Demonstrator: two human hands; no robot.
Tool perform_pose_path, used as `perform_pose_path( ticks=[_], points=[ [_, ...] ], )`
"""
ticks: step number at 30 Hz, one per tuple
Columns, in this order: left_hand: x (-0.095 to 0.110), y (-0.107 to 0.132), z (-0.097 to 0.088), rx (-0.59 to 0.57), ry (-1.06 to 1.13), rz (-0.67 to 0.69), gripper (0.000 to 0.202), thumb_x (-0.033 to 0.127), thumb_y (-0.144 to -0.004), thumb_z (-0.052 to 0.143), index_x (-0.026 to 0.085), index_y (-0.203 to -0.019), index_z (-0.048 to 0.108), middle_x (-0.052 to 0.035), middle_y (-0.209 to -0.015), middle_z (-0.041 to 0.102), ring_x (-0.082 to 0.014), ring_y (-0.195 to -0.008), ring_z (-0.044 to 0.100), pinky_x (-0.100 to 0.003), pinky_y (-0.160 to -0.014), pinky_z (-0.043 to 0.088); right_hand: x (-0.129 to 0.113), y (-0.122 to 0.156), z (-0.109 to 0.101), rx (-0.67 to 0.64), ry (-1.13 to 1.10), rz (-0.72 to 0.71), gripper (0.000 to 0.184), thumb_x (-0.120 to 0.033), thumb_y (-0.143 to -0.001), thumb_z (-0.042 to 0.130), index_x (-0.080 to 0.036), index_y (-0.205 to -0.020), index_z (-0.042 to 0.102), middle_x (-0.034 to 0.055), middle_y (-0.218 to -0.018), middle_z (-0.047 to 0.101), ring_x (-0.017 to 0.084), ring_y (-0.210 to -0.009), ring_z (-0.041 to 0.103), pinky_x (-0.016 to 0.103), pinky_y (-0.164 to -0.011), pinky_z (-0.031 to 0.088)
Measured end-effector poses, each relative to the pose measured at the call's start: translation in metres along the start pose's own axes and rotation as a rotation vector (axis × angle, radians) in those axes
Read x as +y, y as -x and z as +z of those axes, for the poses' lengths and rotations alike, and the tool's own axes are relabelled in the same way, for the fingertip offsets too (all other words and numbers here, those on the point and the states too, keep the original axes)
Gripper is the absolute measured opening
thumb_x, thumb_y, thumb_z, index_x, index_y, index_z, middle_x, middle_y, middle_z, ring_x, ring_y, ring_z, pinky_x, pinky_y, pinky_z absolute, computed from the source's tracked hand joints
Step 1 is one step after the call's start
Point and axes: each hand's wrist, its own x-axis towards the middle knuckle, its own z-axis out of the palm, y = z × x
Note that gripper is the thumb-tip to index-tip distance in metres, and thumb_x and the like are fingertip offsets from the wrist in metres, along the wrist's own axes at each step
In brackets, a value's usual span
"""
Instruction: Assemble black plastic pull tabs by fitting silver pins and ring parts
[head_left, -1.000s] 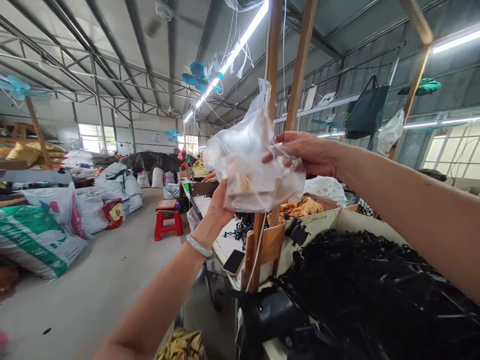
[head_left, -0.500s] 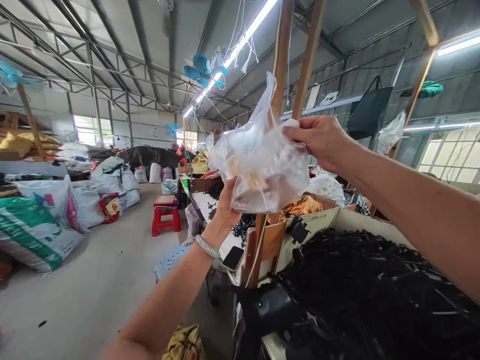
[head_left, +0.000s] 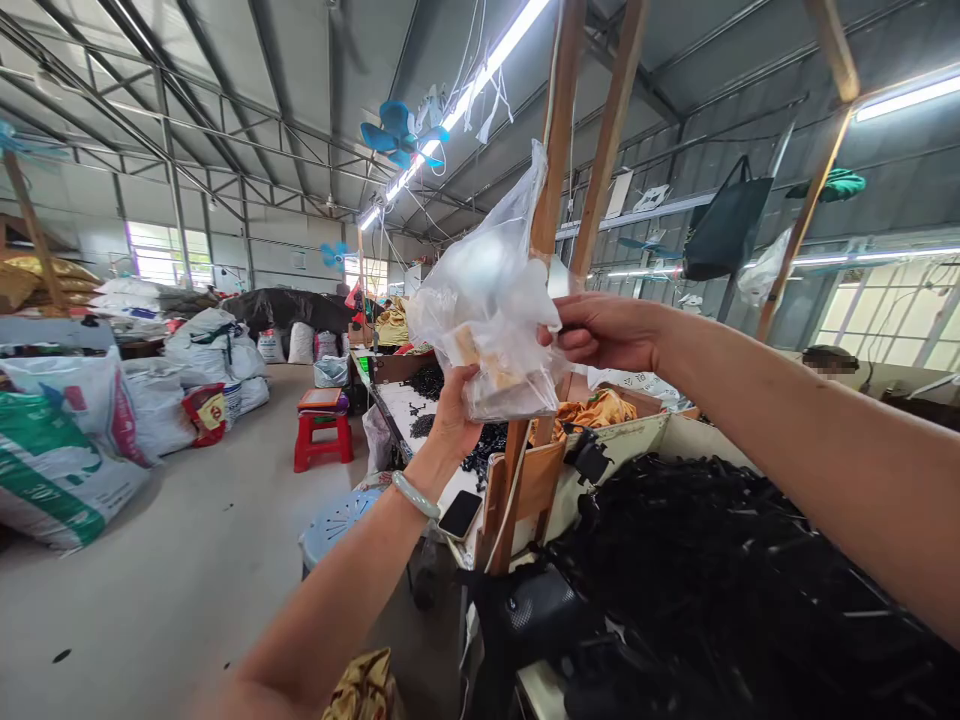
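Note:
A clear plastic bag (head_left: 491,280) with pale yellowish pieces inside hangs in front of a wooden post, held up in both hands. My left hand (head_left: 452,415), with a pale bangle (head_left: 415,495) at the wrist, grips the bag's lower left corner. My right hand (head_left: 600,330) pinches the bag's right edge between thumb and fingers. What exactly the pieces in the bag are, I cannot make out. Below the hands, a phone (head_left: 460,515) lies on the white table (head_left: 401,425) among small black parts.
A large heap of black strips (head_left: 735,580) fills the right foreground. The wooden post (head_left: 559,150) rises behind the bag. A red stool (head_left: 322,430) and a blue stool (head_left: 341,520) stand left of the table. Stuffed sacks (head_left: 56,465) line the left side.
My right hand has shifted left and slightly down, drawing the bag's right side in, so the bag looks narrower. My left hand keeps its hold. The view has turned slightly right.

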Motion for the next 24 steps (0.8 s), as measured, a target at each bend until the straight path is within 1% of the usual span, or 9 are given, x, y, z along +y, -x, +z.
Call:
perform_pose_path(
  ticks=[1,3,6,8,10,12,17,20,24],
  points=[
    [0.0,0.0,0.0,0.003,0.001,-0.009,0.048,0.027,-0.071,0.073,0.019,-0.119,0.067,-0.0024,-0.105,0.078,-0.0214,-0.092,0.074,-0.033,-0.09,0.058,0.004,-0.004,0.001,0.025,0.002,0.029,0.022,-0.001,-0.086,0.058,-0.019,-0.073,0.061,0.0041,-0.071,0.066,0.006,-0.043,0.034,0.018,-0.035,0.029],
    [0.001,0.0,0.0,0.015,0.001,-0.021,0.043,0.028,-0.071,0.071,0.018,-0.113,0.068,-0.003,-0.101,0.079,-0.0208,-0.087,0.074,-0.032,-0.084,0.058,0.009,-0.013,-0.002,0.143,0.016,-0.016,0.021,-0.004,-0.086,0.06,-0.02,-0.072,0.059,0.002,-0.064,0.062,0.008,-0.043,0.035,0.019,-0.036,0.027],
    [0.005,0.002,-0.002,0.035,-0.002,-0.028,0.042,0.026,-0.069,0.07,0.017,-0.11,0.069,-0.0025,-0.097,0.079,-0.0197,-0.082,0.073,-0.03,-0.077,0.059,0.011,-0.022,-0.012,0.264,0.03,-0.162,0.017,-0.008,-0.083,0.066,-0.021,-0.073,0.06,-0.0032,-0.059,0.056,0.008,-0.046,0.038,0.018,-0.039,0.027],
    [0.006,0.003,-0.003,0.039,-0.005,-0.032,0.043,0.026,-0.068,0.071,0.017,-0.11,0.069,-0.0022,-0.096,0.079,-0.0202,-0.082,0.074,-0.03,-0.077,0.059,0.009,-0.024,-0.015,0.276,0.091,-0.289,0.015,-0.008,-0.078,0.072,-0.021,-0.074,0.064,-0.0032,-0.062,0.059,0.008,-0.051,0.045,0.018,-0.043,0.033],
    [0.007,0.003,-0.004,0.041,-0.007,-0.034,0.045,0.026,-0.068,0.072,0.018,-0.112,0.07,-0.0021,-0.097,0.079,-0.0212,-0.084,0.074,-0.03,-0.079,0.059,0.007,-0.023,-0.011,0.243,0.146,-0.345,0.014,-0.009,-0.075,0.074,-0.02,-0.072,0.065,-0.0019,-0.066,0.063,0.009,-0.057,0.051,0.02,-0.049,0.04],
    [0.005,0.002,-0.003,0.042,-0.011,-0.034,0.048,0.026,-0.067,0.073,0.018,-0.114,0.069,-0.0025,-0.099,0.079,-0.0222,-0.088,0.074,-0.032,-0.082,0.059,0.004,-0.02,-0.003,0.189,0.159,-0.281,0.014,-0.01,-0.076,0.074,-0.02,-0.072,0.064,-0.0012,-0.068,0.064,0.01,-0.058,0.054,0.022,-0.053,0.043],
    [0.004,0.0,0.0,0.048,-0.005,0.0,0.062,0.024,-0.064,0.075,0.021,-0.125,0.064,-0.0044,-0.108,0.078,-0.0278,-0.104,0.074,-0.04,-0.095,0.058,0.005,-0.012,0.011,0.042,0.297,-0.075,0.021,-0.002,-0.082,0.063,-0.019,-0.07,0.061,-0.0027,-0.059,0.058,0.007,-0.045,0.043,0.021,-0.043,0.031],
    [0.005,0.001,0.0,0.065,-0.003,0.006,0.061,0.025,-0.064,0.074,0.021,-0.124,0.063,-0.0052,-0.108,0.078,-0.03,-0.104,0.074,-0.043,-0.094,0.058,0.009,-0.006,0.009,-0.025,0.365,-0.048,0.027,0.007,-0.081,0.052,-0.016,-0.071,0.062,-0.0025,-0.056,0.058,0.005,-0.044,0.043,0.02,-0.044,0.03],
    [0.003,0.002,0.0,0.052,-0.027,0.035,0.066,0.024,-0.06,0.079,0.023,-0.124,0.062,-0.0042,-0.11,0.076,-0.0287,-0.107,0.072,-0.04,-0.093,0.058,0.013,-0.003,0.008,-0.044,0.391,-0.071,0.029,0.011,-0.079,0.049,-0.014,-0.07,0.062,-0.0034,-0.053,0.056,0.004,-0.045,0.044,0.019,-0.046,0.033]
  ],
)
